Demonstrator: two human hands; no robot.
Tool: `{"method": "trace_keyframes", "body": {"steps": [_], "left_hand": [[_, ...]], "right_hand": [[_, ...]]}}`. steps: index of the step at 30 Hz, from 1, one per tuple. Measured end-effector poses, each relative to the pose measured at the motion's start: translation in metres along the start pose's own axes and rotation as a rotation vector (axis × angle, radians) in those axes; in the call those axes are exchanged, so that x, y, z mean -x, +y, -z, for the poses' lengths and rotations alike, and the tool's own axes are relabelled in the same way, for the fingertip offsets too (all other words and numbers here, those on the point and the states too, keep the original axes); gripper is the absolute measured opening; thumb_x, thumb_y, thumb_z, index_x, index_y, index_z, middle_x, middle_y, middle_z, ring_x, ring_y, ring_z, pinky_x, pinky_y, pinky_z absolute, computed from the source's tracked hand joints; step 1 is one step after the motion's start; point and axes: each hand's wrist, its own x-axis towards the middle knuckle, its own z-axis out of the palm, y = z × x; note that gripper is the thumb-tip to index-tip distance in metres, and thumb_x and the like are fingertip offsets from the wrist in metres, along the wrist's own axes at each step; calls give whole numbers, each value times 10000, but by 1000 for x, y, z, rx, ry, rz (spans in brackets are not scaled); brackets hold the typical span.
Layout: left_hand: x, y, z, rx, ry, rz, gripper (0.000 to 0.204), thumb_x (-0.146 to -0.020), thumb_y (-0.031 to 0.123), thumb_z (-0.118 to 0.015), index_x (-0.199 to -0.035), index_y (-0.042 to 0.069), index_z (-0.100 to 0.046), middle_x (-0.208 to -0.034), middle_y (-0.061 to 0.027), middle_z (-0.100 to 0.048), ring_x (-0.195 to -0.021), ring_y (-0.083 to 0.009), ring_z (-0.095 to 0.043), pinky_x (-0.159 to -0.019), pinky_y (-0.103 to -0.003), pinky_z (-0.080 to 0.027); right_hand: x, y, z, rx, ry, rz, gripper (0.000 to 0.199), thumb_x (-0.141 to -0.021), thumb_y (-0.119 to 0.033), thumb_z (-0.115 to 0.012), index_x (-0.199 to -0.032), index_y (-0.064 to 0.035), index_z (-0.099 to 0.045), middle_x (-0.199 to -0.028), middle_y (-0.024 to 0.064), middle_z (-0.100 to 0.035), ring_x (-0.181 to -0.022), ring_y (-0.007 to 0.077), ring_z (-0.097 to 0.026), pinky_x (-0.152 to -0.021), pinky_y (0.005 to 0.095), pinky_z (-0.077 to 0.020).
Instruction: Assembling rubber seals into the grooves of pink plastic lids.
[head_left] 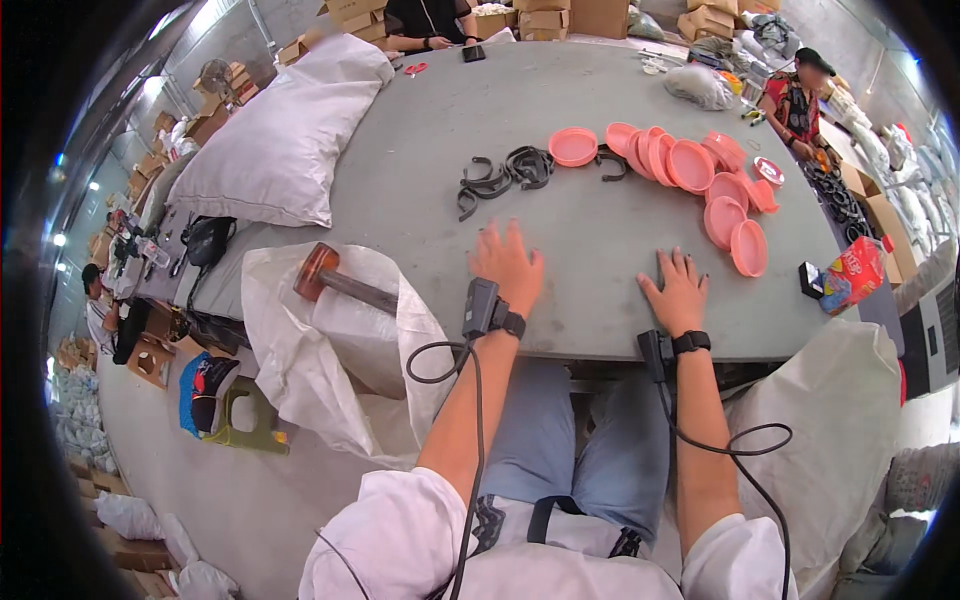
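Flat on the grey table (590,300) lies my left hand (508,265), fingers spread and holding nothing. Likewise my right hand (678,290) rests palm down near the front edge, its fingers apart. Beyond my left hand are several black curved plastic clips (483,180), some bunched in a cluster (530,167). Farther to the right, pink round shallow caps (690,165) form an overlapping, curving row. One pink cap (573,147) lies at its left end, and another (748,248) stands tilted nearest my right hand.
A mallet (345,283) lies on an open white sack (300,350) at the left. A stuffed white sack (285,130) sits behind it. At right are a red package (855,275) and another white sack (820,430). Other people (800,100) are around the table.
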Motion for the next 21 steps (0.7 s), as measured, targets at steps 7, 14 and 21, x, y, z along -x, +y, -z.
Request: {"method": "trace_keyframes", "body": {"steps": [7, 14, 21], "left_hand": [[-14, -49, 14, -14, -50, 147, 242, -777, 272, -660, -998, 174, -658, -1187, -34, -548, -1116, -267, -483, -899, -486, -374], [-14, -47, 19, 142, -15, 185, 155, -744, 231, -703, -869, 146, -668, -857, -11, -650, -908, -237, -573, -796, -388, -441], [-11, -37, 3, 214, -66, 63, 166, -757, 269, -694, -802, 115, -648, -726, -53, -641, -733, -271, -596, -653, -394, -465]], "right_hand": [[3, -1, -3, -28, 18, -8, 615, -844, -505, -548, -1354, -173, -456, -1454, 87, -368, -1354, 278, -301, -1103, 540, -188], [3, -2, -2, -56, 27, 0, 583, -838, -475, -561, -1331, -176, -475, -1443, 86, -386, -1346, 279, -314, -1103, 544, -188], [1, 10, -11, 4, 174, 9, 536, -781, -380, -646, -1208, -76, -538, -1345, 136, -476, -1271, 295, -406, -1049, 540, -298]]}}
